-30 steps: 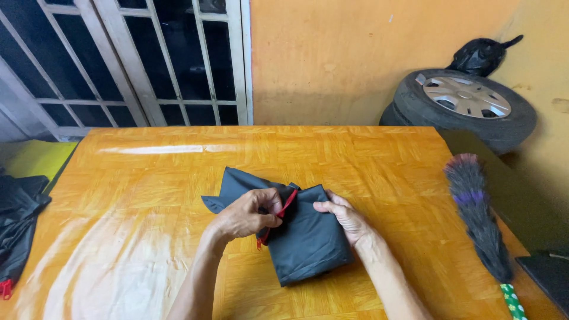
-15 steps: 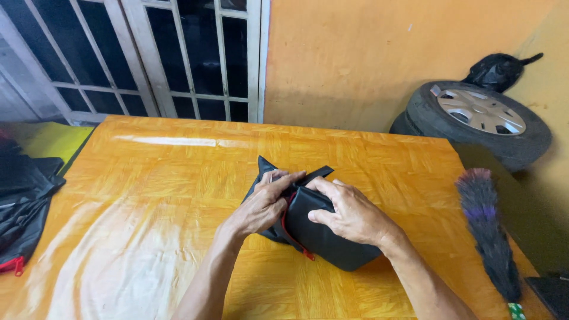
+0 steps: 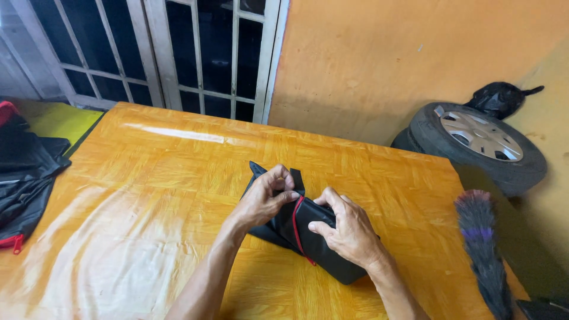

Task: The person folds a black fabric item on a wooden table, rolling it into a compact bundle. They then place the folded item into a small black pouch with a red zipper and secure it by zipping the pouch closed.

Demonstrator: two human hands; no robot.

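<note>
A black fabric piece with a red trim line (image 3: 308,237) lies folded into a compact bundle on the orange wooden table (image 3: 148,189). My left hand (image 3: 264,198) pinches the bundle's upper left edge with curled fingers. My right hand (image 3: 349,231) lies over its right side, fingers pressing the fold next to the red trim. A black corner of the fabric sticks out beyond my left hand.
A pile of black fabric with red trim (image 3: 24,178) lies at the table's left edge. A dark feather duster (image 3: 483,249) rests at the right edge. A car tyre with hubcap (image 3: 480,142) and a black bag (image 3: 501,98) lie by the orange wall. Barred window behind.
The fabric has been folded from a wider flat shape into a smaller bundle. Both hands have closed in on it, and the view has shifted right and nearer.
</note>
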